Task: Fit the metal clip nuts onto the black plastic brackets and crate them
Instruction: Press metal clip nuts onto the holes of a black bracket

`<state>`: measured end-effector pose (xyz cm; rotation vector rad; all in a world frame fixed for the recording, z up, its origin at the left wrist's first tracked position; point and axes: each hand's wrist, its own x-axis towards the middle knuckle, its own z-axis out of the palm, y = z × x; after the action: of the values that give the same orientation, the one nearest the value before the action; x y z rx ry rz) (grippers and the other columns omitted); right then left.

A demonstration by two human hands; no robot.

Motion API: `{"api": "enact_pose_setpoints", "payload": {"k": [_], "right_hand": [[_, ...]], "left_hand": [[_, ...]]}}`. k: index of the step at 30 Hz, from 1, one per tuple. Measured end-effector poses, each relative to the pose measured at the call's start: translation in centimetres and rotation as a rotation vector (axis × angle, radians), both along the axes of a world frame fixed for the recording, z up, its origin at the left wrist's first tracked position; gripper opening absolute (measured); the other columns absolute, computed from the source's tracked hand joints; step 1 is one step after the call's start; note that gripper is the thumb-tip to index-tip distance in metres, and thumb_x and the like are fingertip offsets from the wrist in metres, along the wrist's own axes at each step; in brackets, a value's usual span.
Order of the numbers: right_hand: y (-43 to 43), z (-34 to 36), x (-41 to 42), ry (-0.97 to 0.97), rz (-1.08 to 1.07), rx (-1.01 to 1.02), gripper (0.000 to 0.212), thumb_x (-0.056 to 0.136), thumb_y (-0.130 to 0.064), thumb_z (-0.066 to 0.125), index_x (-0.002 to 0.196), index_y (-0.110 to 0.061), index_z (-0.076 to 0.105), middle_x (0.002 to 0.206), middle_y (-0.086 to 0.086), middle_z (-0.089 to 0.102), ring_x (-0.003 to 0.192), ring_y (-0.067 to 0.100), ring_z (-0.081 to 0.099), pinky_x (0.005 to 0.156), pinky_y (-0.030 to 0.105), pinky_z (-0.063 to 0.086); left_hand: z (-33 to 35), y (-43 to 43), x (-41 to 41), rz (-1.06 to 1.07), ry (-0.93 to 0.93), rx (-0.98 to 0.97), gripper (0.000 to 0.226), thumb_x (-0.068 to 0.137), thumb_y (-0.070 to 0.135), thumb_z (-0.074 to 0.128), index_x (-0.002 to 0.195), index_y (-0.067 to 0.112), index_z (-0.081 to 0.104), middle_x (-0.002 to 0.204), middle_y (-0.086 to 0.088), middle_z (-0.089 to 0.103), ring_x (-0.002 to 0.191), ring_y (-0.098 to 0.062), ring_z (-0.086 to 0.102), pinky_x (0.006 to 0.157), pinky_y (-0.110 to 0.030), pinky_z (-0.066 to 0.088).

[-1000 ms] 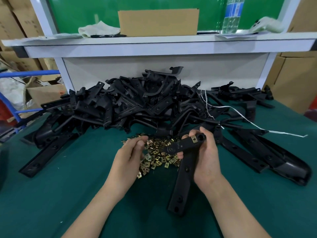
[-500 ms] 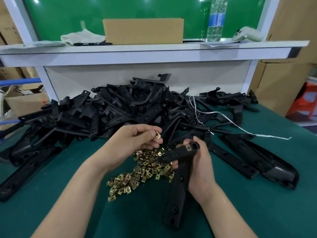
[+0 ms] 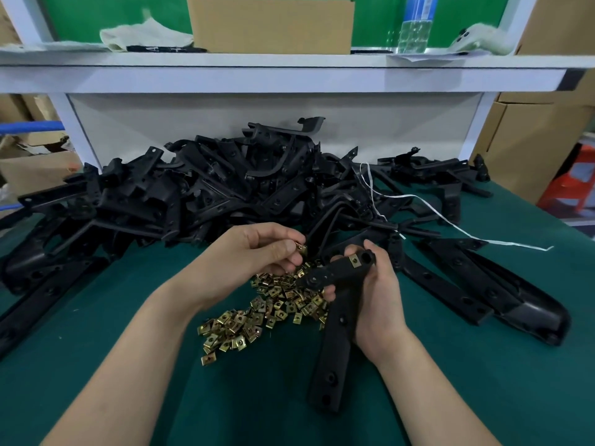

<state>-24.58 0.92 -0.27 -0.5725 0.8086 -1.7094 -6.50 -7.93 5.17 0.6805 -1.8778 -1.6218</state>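
While my left hand (image 3: pixel 254 252) pinches a clip nut (image 3: pixel 301 249) just above frame centre and my right hand (image 3: pixel 376 304) grips the bracket (image 3: pixel 338 320) beside it, I could fumble the clip nut into the loose pile (image 3: pixel 257 310) below, or seat it crooked if the bracket twists.

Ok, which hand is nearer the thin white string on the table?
Right. The right hand, gripping a black plastic bracket, sits left of the thin white string; the left hand, pinching a brass-coloured clip nut, is farther left.
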Motion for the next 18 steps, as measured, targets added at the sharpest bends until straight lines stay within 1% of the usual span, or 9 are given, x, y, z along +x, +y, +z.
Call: {"api": "enact_pose_setpoints", "payload": {"k": [5, 10, 13, 15, 18], "right_hand": [[0.24, 0.13, 0.00, -0.009, -0.011, 0.009, 0.039, 0.094, -0.050, 0.052, 0.068, -0.023, 0.063, 0.070, 0.002, 0.059, 0.052, 0.019, 0.052, 0.047, 0.027, 0.045], [0.32, 0.31, 0.03, -0.024, -0.015, 0.017, 0.039, 0.094, -0.050, 0.052, 0.068, -0.022, 0.063, 0.070, 0.002, 0.058, 0.051, 0.019, 0.052, 0.046, 0.027, 0.045], [0.36, 0.31, 0.09, -0.012, -0.017, 0.010, 0.040, 0.094, -0.049, 0.052, 0.067, -0.022, 0.064, 0.070, 0.002, 0.058, 0.051, 0.019, 0.052, 0.047, 0.027, 0.045], [0.37, 0.24, 0.15, -0.007, -0.012, 0.001, 0.040, 0.094, -0.049, 0.051, 0.068, -0.022, 0.063, 0.069, 0.002, 0.058, 0.051, 0.019, 0.053, 0.047, 0.027, 0.045], [0.35, 0.18, 0.19, -0.005, 0.002, -0.012, 0.039, 0.094, -0.050, 0.052, 0.069, -0.022, 0.063, 0.069, 0.002, 0.058, 0.051, 0.020, 0.053, 0.047, 0.027, 0.045]], "left_hand": [[-0.13, 0.27, -0.08, 0.024, 0.011, 0.019, 0.019, 0.095, 0.014, 0.063, 0.107, 0.022, 0.076, 0.100, -0.005, 0.076, 0.091, -0.013, 0.070, 0.080, -0.021, 0.056], [0.19, 0.58, -0.02, 0.025, 0.033, 0.015, 0.021, 0.086, 0.023, 0.067, 0.105, 0.026, 0.077, 0.105, -0.005, 0.076, 0.095, -0.013, 0.071, 0.083, -0.022, 0.056], [0.21, 0.53, -0.08, 0.035, 0.036, -0.015, 0.021, 0.091, 0.016, 0.066, 0.104, 0.027, 0.077, 0.104, -0.004, 0.076, 0.096, -0.014, 0.071, 0.085, -0.023, 0.057], [0.22, 0.54, -0.13, 0.041, 0.029, -0.030, 0.024, 0.094, 0.011, 0.064, 0.102, 0.029, 0.077, 0.103, -0.004, 0.076, 0.096, -0.015, 0.071, 0.086, -0.024, 0.057], [0.29, 0.50, -0.08, 0.052, 0.015, -0.038, 0.023, 0.095, 0.010, 0.063, 0.104, 0.026, 0.077, 0.102, -0.004, 0.076, 0.095, -0.014, 0.071, 0.085, -0.023, 0.057]]}}
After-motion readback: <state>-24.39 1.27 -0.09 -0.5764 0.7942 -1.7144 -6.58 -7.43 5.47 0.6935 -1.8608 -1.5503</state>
